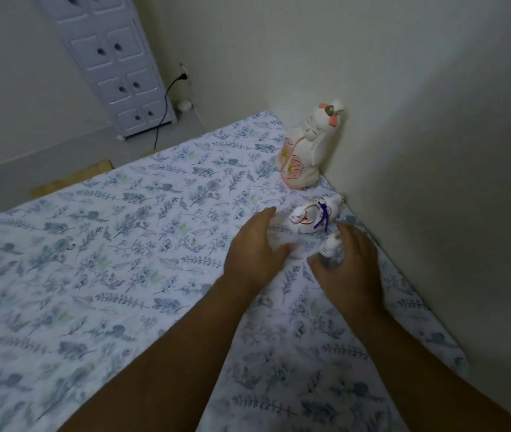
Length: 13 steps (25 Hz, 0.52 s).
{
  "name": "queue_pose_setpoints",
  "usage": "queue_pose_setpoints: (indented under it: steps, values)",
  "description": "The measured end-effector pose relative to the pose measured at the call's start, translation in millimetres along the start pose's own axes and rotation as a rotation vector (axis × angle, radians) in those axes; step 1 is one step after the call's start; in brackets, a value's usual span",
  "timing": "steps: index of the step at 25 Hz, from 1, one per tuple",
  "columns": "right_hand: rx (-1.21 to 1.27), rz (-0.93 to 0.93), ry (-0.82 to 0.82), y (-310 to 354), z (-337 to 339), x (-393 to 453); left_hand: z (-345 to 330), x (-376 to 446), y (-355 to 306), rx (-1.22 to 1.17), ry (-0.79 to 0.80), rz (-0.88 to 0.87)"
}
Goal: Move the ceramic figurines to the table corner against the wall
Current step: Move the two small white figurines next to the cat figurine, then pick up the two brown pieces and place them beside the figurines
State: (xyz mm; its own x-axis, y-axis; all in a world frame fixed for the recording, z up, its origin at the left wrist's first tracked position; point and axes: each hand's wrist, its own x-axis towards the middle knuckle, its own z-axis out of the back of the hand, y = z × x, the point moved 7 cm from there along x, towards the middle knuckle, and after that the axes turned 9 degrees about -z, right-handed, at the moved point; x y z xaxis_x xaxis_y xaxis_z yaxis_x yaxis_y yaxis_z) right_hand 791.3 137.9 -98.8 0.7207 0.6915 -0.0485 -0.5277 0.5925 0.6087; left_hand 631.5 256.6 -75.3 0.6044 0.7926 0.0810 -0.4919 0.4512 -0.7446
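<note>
Floral tablecloth (123,244), 2 figurines (305,151) against wall (419,120)

small figurine (330,248) mostly hidden in right hand (349,260), blurred, cabinet (114,60) top cut off

It was a room in a home: a table (123,244) under a floral cloth stood against plain pale walls (403,88), with a white many-drawered cabinet (114,63) and a plugged-in cord (167,98) beyond its far edge.
</note>
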Motion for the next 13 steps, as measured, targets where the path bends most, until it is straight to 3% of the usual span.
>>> queue_pose_setpoints:
  steps: [4, 13]
  values:
    - [-0.106, 0.200, 0.076, 59.5, -15.7, -57.4, 59.9, -91.3, 26.7, 0.128, -0.087, 0.119]
    - [-0.179, 0.613, 0.564, 171.1, -119.8, -262.7, 158.1, -326.5, 94.8, 0.230, -0.203, 0.370]
